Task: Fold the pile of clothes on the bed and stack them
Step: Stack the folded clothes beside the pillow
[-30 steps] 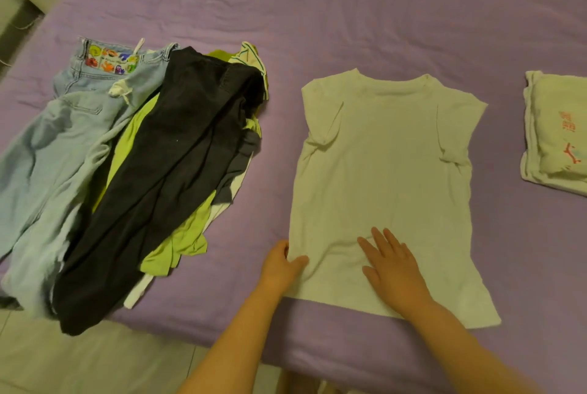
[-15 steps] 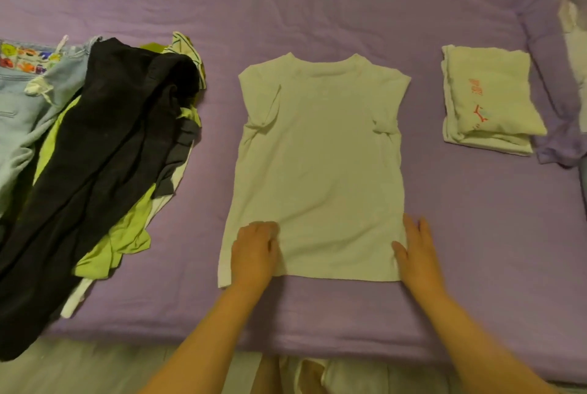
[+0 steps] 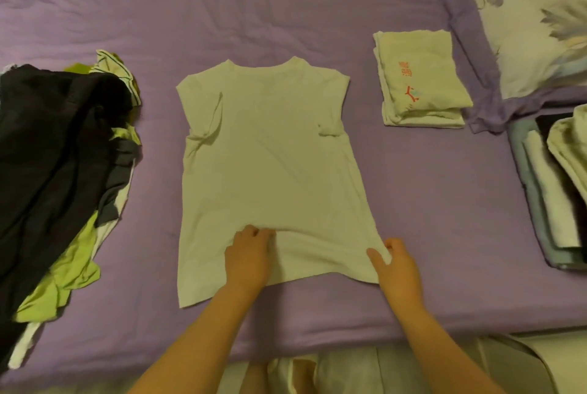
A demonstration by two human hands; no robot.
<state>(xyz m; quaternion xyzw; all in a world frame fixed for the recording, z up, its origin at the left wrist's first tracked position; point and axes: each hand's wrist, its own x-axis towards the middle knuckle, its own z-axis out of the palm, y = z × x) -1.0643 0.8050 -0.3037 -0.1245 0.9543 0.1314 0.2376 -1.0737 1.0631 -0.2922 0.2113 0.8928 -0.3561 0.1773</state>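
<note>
Both hands, left hand (image 3: 249,258) and right hand (image 3: 397,266), gripped hem of pale cotton T-shirt (image 3: 266,152) on purple bedsheet (image 3: 428,203); folded cream stack (image 3: 419,79) beside, dark unfolded pile (image 3: 54,164) left.

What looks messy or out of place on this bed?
The unfolded pile at the left hangs over the bed's edge. The white T-shirt is rumpled at the hem, where the left hand and right hand bunch it.

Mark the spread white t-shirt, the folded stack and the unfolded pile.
white t-shirt (image 3: 270,152), head view, middle of its chest
folded stack (image 3: 419,75), head view, top piece by the red print
unfolded pile (image 3: 54,145), head view, black garment on top
</note>
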